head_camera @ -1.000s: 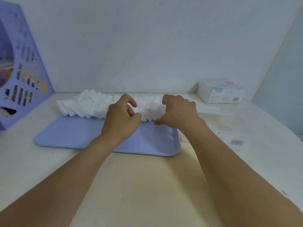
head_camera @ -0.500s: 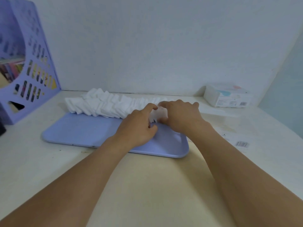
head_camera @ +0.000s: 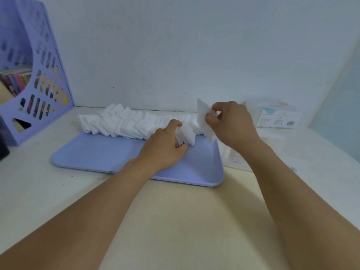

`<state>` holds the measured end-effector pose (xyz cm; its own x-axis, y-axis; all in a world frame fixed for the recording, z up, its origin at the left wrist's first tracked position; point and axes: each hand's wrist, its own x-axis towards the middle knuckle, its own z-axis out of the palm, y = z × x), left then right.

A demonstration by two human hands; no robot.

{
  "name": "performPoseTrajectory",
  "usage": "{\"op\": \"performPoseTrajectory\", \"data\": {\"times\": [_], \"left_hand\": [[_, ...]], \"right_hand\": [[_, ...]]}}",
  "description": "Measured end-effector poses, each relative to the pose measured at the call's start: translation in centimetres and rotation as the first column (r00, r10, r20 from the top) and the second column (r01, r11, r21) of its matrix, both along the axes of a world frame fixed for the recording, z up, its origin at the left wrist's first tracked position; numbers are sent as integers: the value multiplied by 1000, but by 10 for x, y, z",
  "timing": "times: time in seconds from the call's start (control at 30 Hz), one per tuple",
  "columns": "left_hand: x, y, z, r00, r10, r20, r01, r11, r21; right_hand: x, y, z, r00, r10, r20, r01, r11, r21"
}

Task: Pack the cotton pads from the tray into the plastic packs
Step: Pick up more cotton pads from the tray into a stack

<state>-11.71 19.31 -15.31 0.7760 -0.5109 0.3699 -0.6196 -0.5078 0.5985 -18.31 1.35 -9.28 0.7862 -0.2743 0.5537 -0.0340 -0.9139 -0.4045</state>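
A long leaning row of white square cotton pads (head_camera: 124, 123) lies along the back of a lilac tray (head_camera: 109, 154). My left hand (head_camera: 165, 147) grips a few pads (head_camera: 186, 136) at the row's right end, fingers curled round them. My right hand (head_camera: 231, 123) pinches a small bunch of pads (head_camera: 203, 119) lifted above the tray's right end. A filled plastic pack of pads (head_camera: 276, 115) stands at the back right. A flat clear plastic pack (head_camera: 237, 156) lies on the table right of the tray, partly hidden by my right forearm.
A lilac perforated file holder (head_camera: 37, 82) with books stands at the far left against the wall. A dark object (head_camera: 3, 149) sits at the left edge. The beige table (head_camera: 175, 221) reaches toward me under both forearms.
My right hand has lifted a bunch of pads up and to the right off the row. My left hand slid right to the row's end and took hold of a few pads.
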Motion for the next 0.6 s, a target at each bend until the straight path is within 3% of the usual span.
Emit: {"op": "performPoseTrajectory", "data": {"times": [0.1,0.17,0.23,0.27,0.3,0.37,0.5,0.6], "left_hand": [[-2,-2,7,995,27,-92,-40,989,-142],[-7,-5,22,939,16,-344,-165,899,-407],[-15,-4,40,707,-285,-647,-270,737,-620],[-18,-2,47,554,-457,-695,-270,691,-670],[-22,-1,51,439,-568,-696,-227,679,-698],[-29,1,49,370,-641,-672,-114,687,-718],[-31,-1,41,463,-617,-637,-104,676,-730],[-31,-5,36,528,-563,-637,-145,679,-720]], "right_hand": [[-12,-4,12,982,147,118,-177,935,307],[-18,-2,18,939,297,173,-340,726,598],[-20,-1,19,863,468,188,-418,455,786],[-20,-1,18,830,531,167,-420,401,814],[-20,-2,16,804,579,137,-421,390,819],[-18,-3,13,784,617,70,-413,434,801],[-17,-5,10,817,576,-19,-360,536,764],[-18,-3,12,830,556,-48,-322,548,772]]}}
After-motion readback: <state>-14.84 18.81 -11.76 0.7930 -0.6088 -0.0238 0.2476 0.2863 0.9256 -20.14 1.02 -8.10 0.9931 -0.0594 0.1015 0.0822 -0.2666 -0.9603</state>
